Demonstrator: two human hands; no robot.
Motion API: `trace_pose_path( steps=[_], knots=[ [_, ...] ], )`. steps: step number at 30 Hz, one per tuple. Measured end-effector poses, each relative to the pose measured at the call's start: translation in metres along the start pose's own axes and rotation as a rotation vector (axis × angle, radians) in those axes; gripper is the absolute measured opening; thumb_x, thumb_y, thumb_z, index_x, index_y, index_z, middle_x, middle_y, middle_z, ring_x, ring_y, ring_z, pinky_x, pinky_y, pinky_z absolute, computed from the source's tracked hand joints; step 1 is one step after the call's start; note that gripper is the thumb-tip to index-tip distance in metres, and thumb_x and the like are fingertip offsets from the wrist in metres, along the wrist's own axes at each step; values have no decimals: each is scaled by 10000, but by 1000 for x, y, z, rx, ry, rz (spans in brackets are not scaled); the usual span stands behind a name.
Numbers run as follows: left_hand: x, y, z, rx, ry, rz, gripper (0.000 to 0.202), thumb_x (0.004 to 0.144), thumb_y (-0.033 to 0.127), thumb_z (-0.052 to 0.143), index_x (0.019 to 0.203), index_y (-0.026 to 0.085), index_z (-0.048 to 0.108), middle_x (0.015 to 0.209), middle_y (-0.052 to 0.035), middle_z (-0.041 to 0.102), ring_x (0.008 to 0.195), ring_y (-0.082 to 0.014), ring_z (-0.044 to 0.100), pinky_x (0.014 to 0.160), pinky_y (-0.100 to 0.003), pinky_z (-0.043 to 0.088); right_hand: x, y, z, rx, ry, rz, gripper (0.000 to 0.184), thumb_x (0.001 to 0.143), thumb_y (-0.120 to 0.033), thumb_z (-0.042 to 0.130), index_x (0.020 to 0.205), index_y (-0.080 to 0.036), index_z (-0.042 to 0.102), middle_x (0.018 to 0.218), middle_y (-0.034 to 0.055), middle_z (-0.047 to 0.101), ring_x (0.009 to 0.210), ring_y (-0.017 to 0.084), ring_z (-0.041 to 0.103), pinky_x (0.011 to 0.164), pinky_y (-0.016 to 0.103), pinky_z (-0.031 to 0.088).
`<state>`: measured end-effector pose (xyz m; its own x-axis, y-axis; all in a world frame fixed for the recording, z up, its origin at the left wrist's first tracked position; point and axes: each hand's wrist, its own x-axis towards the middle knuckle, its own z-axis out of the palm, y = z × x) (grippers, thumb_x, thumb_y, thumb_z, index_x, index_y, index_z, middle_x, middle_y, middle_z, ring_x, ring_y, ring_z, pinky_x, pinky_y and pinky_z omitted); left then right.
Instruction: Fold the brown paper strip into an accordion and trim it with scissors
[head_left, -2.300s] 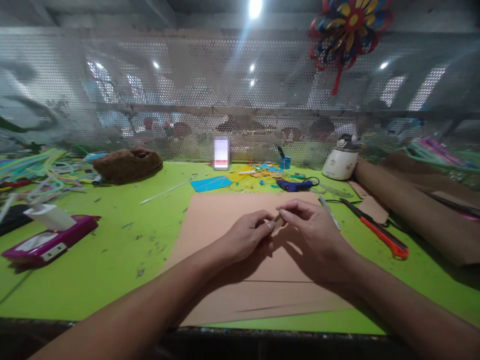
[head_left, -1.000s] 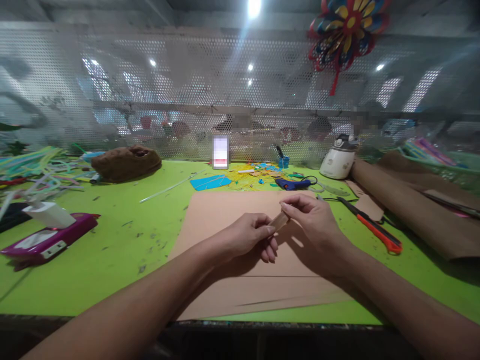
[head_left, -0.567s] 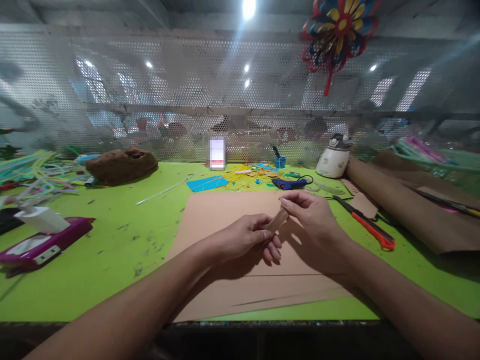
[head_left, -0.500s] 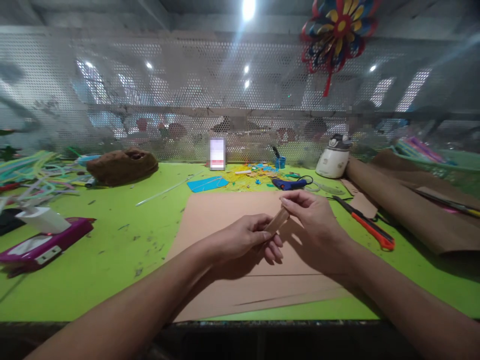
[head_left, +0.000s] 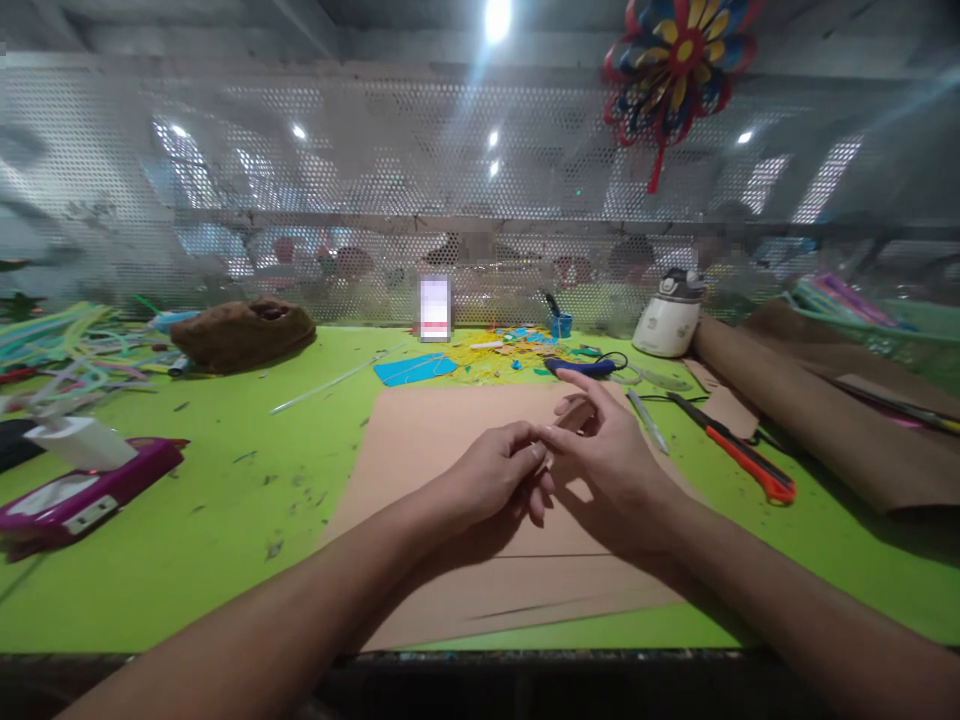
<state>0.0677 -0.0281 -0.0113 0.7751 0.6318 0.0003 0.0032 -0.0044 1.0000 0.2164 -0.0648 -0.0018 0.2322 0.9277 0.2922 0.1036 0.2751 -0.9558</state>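
Observation:
A small folded strip of brown cardboard (head_left: 576, 414) is held between my two hands, above the middle of a large brown cardboard sheet (head_left: 442, 430). My left hand (head_left: 506, 465) pinches its near end between thumb and fingers. Around the far end, my right hand (head_left: 604, 430) has its fingers bent, with the thumb pressed close to the left thumb and the index finger stretched over the top. The fingers hide part of the strip.
An orange utility knife (head_left: 742, 460) and a grey pen-like tool (head_left: 647, 422) lie at the right. Behind the sheet are a blue glue gun (head_left: 581, 368), blue card (head_left: 415, 370) and yellow scraps (head_left: 487, 355). A purple power strip (head_left: 150, 455) sits left, a white bottle (head_left: 667, 320) back right.
My right hand has slid down along the strip towards the left hand, and its index finger has stretched out. The grey pen-like tool now shows beside the right hand.

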Motion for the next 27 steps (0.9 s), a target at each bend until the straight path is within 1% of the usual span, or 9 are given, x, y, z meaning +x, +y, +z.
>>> trace_pose_path(
  steps=[5, 8, 13, 16, 19, 21, 22, 25, 27],
  knots=[
    [-3, 2, 3, 63, 24, 31, 199, 898, 338, 429, 873, 142, 444, 756, -59, 602, 470, -84, 556, 420, -205, 319, 5, -2, -3, 6, 32, -49, 519, 672, -303, 691, 1159, -194, 550, 729, -8, 571, 606, 132, 548, 547, 273, 470],
    [-5, 5, 3, 61, 23, 21, 186, 905, 324, 414, 888, 141, 440, 756, -67, 606, 462, -82, 545, 412, -212, 294, 6, -4, -5, 50, 43, -43, 455, 690, -323, 676, 1105, -168, 572, 691, -15, 561, 571, 121, 538, 522, 261, 458],
    [-10, 10, 2, -39, -62, -35, 226, 893, 358, 436, 932, 136, 460, 697, -44, 588, 441, -65, 466, 427, -204, 331, 8, -3, -10, 42, 27, -20, 311, 729, -355, 640, 958, -147, 605, 617, -19, 564, 491, 105, 509, 470, 241, 428],
    [-13, 11, 1, -114, -77, -77, 218, 874, 351, 467, 937, 142, 462, 670, -26, 574, 427, -61, 416, 428, -204, 365, 13, 1, -16, 11, 17, 9, 299, 755, -399, 610, 909, -142, 616, 512, -36, 520, 413, 101, 470, 405, 226, 378],
    [-14, 12, 1, -146, -61, -91, 178, 852, 325, 499, 869, 153, 459, 654, -10, 557, 416, -54, 395, 419, -200, 379, 20, 4, -22, 22, 53, 27, 315, 766, -437, 596, 864, -139, 620, 467, -41, 492, 382, 97, 448, 384, 218, 354],
    [-14, 12, 1, -164, -32, -76, 177, 853, 331, 493, 840, 159, 455, 635, 5, 534, 404, -50, 380, 412, -199, 388, 22, 2, -25, 82, 59, 41, 343, 766, -473, 591, 830, -137, 621, 538, -7, 549, 431, 102, 487, 425, 226, 397],
    [-14, 13, 1, -168, -18, -72, 185, 856, 343, 487, 834, 162, 454, 618, 16, 517, 394, -49, 372, 405, -199, 391, 23, 1, -26, 119, 37, 51, 364, 767, -494, 584, 834, -139, 624, 610, 18, 588, 487, 112, 523, 466, 236, 430],
    [-13, 14, -2, -161, -9, -85, 205, 864, 379, 470, 846, 176, 449, 580, 40, 476, 369, -52, 362, 381, -201, 395, 20, -6, -26, 151, -123, 48, 397, 761, -505, 594, 978, -175, 628, 896, 71, 638, 701, 152, 591, 615, 280, 492],
    [-12, 14, -3, -157, -3, -92, 205, 869, 385, 461, 862, 181, 448, 574, 45, 471, 361, -54, 366, 370, -196, 385, 16, -9, -24, 90, -230, 11, 432, 726, -441, 661, 1083, -204, 602, 976, 67, 626, 754, 159, 590, 672, 303, 493]
  ],
)
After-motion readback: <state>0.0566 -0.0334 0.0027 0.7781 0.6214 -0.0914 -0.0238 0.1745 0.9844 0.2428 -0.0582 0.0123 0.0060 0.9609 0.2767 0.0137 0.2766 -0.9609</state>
